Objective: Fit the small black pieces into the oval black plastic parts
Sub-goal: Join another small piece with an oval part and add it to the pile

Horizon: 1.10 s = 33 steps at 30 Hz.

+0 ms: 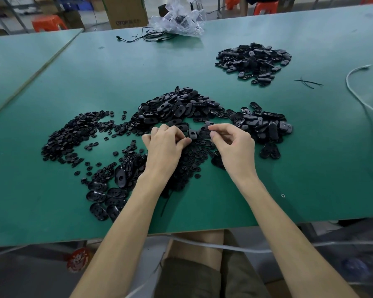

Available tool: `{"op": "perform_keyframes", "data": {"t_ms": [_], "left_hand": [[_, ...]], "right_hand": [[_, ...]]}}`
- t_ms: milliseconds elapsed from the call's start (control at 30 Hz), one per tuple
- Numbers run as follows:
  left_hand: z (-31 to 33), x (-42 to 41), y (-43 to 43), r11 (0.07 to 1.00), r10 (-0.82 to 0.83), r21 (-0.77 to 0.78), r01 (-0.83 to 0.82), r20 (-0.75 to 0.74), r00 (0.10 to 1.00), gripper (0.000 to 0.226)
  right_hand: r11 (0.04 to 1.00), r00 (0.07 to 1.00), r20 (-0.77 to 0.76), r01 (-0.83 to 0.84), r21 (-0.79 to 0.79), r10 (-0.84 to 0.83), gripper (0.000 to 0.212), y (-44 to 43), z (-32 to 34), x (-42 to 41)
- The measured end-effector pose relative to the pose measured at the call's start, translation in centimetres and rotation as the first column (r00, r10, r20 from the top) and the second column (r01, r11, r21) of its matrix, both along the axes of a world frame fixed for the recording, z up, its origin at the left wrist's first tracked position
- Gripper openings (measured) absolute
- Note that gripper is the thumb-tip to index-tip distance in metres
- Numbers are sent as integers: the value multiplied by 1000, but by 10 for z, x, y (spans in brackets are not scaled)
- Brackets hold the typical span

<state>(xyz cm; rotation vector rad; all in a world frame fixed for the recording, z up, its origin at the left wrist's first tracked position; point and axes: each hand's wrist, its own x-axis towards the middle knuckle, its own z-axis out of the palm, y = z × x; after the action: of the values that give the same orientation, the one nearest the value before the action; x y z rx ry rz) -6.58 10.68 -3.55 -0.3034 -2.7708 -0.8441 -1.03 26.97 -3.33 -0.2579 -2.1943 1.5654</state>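
Note:
My left hand (pixel 165 145) pinches one oval black plastic part (pixel 192 134) between thumb and fingers, just above the green table. My right hand (pixel 233 145) is close beside it, fingertips closed on another oval part (pixel 205 133) at its right end. A big heap of oval parts (pixel 177 107) lies right behind both hands. Small round black pieces (pixel 73 136) spread out to the left, and more lie under my hands (pixel 192 160). Whether a small piece sits between my fingers is hidden.
More oval parts lie in heaps at the right (pixel 265 125), front left (pixel 108 190) and far right back (pixel 253 60). A plastic bag (pixel 179 20) with black cables sits at the far edge. A white cord (pixel 364 108) runs along the right. Black ties (pixel 308 82) lie nearby.

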Motion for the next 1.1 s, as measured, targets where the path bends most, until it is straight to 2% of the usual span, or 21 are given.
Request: {"op": "perform_keyframes", "data": {"t_ms": [200,367,433,633,767,933,1100], "left_hand": [[2,3,1,995,-6,95,10,-35,999,14],[6,6,1,932,-43,362,18,59,997,14],[8,8,2,901,-68,433,39,52,996,12],[11,10,5,867,-166,467,175,-60,984,11],[14,12,7,822,-204,532,203,-58,977,18],[18,15,8,807,-213,545,228,-91,973,7],[20,16,7,749,-244,623,228,-61,968,9]], "right_hand": [[999,1000,9,14,-34,-13,18,1,2,3],[999,1000,18,1,-41,0,23,2,2,3],[999,1000,16,1,-45,0,25,1,2,3],[997,1000,6,0,-73,0,24,3,2,2],[994,1000,-27,4,-110,-7,18,2,0,2],[990,999,-43,-6,-138,0,15,1,-1,2],[983,998,-61,-26,-180,16,11,1,-1,2]]}}
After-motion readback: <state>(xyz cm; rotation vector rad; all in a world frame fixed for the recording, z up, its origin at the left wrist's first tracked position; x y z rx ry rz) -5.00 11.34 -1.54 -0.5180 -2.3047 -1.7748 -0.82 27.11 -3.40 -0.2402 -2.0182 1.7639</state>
